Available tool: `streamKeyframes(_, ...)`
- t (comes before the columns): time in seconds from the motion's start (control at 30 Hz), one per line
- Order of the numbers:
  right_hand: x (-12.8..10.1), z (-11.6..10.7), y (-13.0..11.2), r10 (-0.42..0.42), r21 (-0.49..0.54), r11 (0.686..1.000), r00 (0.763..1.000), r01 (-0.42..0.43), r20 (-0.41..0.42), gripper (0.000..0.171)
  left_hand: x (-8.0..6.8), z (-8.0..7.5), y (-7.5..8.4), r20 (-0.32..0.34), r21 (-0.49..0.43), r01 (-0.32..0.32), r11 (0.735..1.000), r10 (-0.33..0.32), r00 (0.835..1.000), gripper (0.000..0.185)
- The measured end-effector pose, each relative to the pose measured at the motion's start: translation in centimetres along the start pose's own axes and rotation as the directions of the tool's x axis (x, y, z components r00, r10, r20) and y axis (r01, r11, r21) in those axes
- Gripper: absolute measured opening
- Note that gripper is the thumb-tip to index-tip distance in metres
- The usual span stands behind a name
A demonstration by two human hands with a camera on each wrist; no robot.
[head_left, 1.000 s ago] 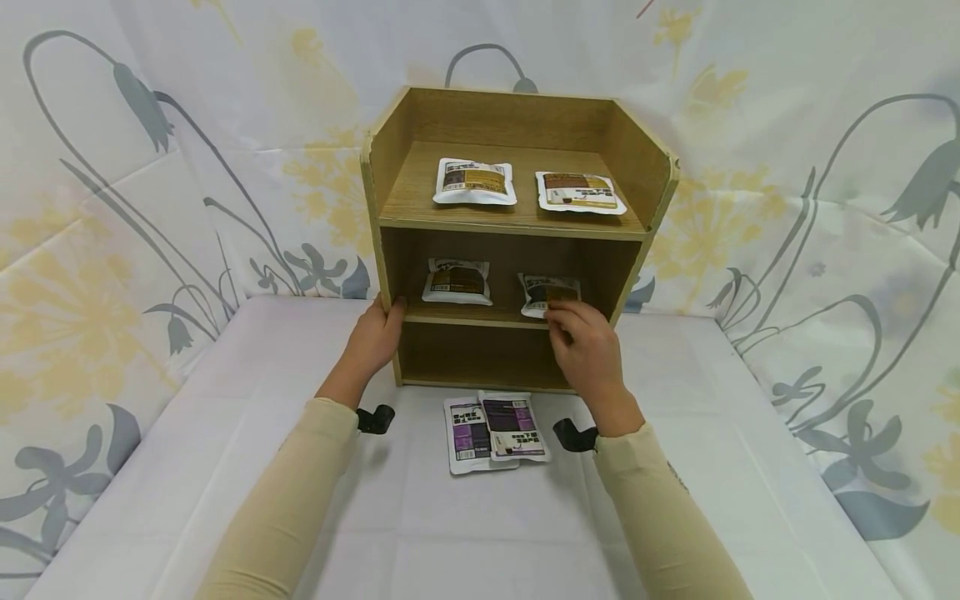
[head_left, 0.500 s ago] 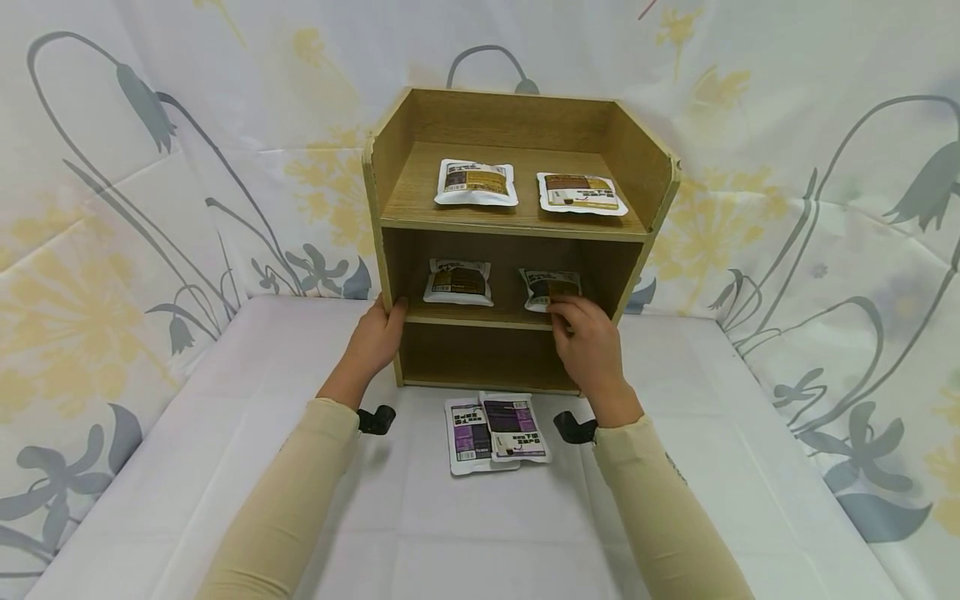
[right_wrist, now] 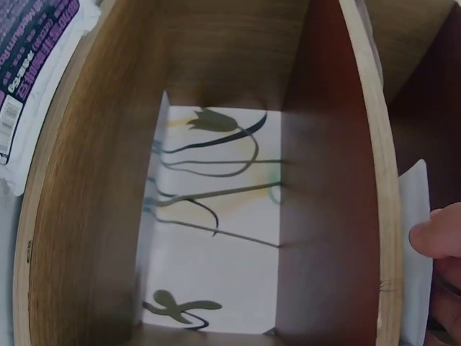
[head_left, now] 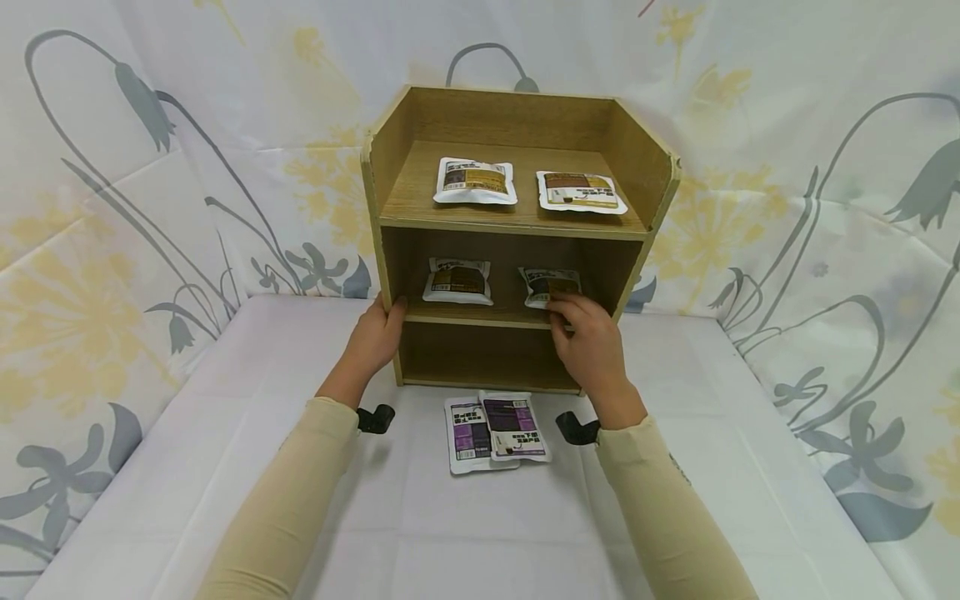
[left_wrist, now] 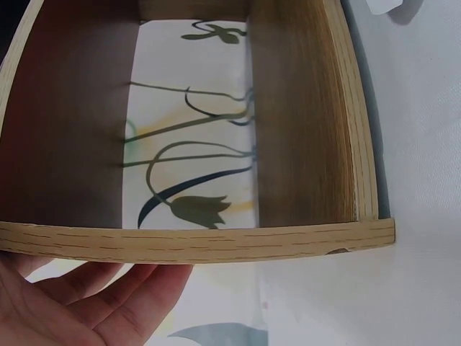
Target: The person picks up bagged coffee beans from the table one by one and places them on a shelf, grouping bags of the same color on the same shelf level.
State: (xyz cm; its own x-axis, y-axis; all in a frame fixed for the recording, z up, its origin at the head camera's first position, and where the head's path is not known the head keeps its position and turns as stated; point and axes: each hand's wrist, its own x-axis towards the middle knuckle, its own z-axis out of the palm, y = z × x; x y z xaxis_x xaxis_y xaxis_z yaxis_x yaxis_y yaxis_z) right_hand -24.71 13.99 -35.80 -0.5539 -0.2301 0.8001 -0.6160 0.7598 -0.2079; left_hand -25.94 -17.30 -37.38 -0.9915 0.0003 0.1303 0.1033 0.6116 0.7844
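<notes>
Packet (head_left: 551, 286), white-edged with a dark brown label, lies at the right of the middle board of a wooden shelf (head_left: 517, 225), under the fingertips of the right hand (head_left: 588, 342), whose fingers curl onto its front edge. The left hand (head_left: 377, 337) wraps the shelf's left upright. The shelf stands on a white table (head_left: 225, 467) before a flower-printed curtain (head_left: 150, 167).
</notes>
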Motion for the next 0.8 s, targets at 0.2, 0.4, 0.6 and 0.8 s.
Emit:
streamKeyframes(0.2, -0.5, -0.4, -0.6, -0.022, 0.016, 1.0, 0.999, 0.021, 0.026, 0.018, 0.0, 0.0, 0.0, -0.004, 0.005, -0.009, 1.0, 0.009, 1.0, 0.064)
streamKeyframes(0.4, -1.2, -0.8, -1.2, -0.061, 0.014, 0.998, 0.997, 0.06, 0.05, 0.019, -0.1, -0.1, 0.1, 0.002, 0.001, -0.006, 1.0, 0.006, 1.0, 0.064)
streamKeyframes(0.6, -1.9, -1.0, -1.8, -0.097, 0.049, 0.994, 0.995, 0.095, 0.034, 0.02, -0.1, -0.1, 0.2, 0.001, 0.0, -0.005, 1.0, 0.005, 1.0, 0.063)
streamKeyframes(0.8, -2.9, -0.9, -2.3, -0.106, 0.086, 0.991, 0.993, 0.101, 0.056, 0.023, -0.1, -0.1, 0.3, -0.002, -0.008, 0.001, 1.0, -0.001, 1.0, 0.063)
